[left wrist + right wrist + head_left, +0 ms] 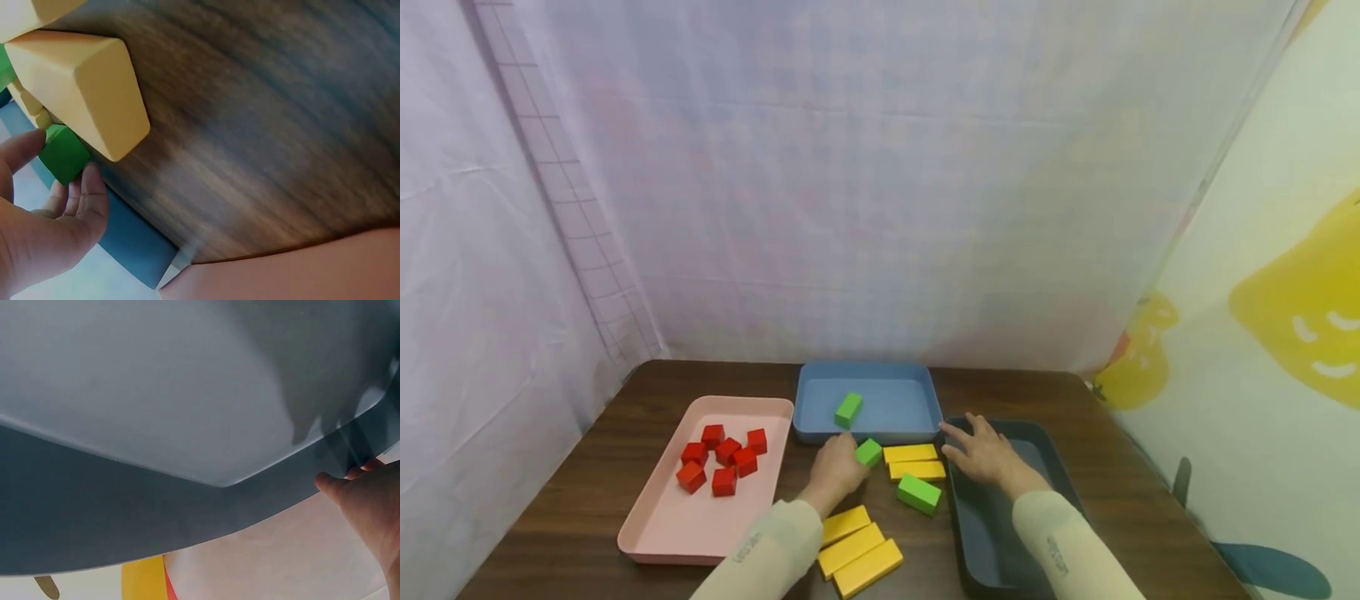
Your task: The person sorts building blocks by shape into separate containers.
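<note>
My left hand (837, 468) pinches a small green block (868, 452) just in front of the blue tray (895, 396). In the left wrist view the thumb is on one side of that block and the fingertips are on the other. Above the far left part of a dark grey tray (985, 533), my right hand (988, 457) spreads its fingers and holds nothing. A second green block (848, 410) lies in the blue tray. Between the hands, a third green block (919, 494) lies on the table near two yellow blocks (917, 472).
At the left, a pink tray (673, 525) contains several red cubes (724, 481). Three more yellow blocks (868, 568) lie side by side at the front of the wooden table (572, 492). A white curtain (880, 208) hangs behind the table.
</note>
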A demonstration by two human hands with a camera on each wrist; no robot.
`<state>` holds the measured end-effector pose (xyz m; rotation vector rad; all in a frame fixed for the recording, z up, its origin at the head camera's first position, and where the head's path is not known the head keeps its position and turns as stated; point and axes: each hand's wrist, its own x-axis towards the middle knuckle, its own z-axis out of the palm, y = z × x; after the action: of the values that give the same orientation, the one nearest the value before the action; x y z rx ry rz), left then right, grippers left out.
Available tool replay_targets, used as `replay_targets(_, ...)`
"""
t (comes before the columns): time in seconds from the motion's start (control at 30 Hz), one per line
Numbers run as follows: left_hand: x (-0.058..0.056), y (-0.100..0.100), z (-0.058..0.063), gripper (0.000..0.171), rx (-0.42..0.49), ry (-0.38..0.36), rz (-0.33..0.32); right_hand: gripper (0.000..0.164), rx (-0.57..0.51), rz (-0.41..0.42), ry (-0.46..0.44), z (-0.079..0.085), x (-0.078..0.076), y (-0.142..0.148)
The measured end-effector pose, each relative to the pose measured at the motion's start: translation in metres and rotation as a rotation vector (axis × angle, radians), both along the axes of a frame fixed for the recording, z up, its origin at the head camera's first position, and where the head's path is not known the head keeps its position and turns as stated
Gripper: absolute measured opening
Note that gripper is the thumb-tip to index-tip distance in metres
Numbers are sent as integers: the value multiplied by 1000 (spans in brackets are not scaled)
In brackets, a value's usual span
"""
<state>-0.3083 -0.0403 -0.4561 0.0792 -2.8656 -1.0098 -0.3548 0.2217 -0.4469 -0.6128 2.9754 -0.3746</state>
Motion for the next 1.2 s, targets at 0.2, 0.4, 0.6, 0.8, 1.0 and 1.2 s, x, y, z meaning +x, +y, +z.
replay_targets(0.2, -1, -3, 0, 24, -23, 55, -23, 53, -9, 0, -1, -1, 0, 2)
replay_targets(0.4, 5, -4, 9, 44, 3, 91, -55, 53, -11, -5, -10, -1, 2, 3)
replay_targets(0.6, 5, -2, 16, 48, 71, 65, -65, 53, -5, -13, -13, -2, 3, 3)
replay_targets(0.8, 1, -1, 23, 26, 123, 46, -61, 53, -12, -1, -3, -2, 3, 3)
replay_targets(1.0, -4, -2, 30, 26, 157, 66, -38, 54, -16, 0, 0, -2, 2, 1)
replay_targets(1.2, -9, -4, 35, 40, 197, 52, -23, 54, -15, 0, 2, -1, 1, 0)
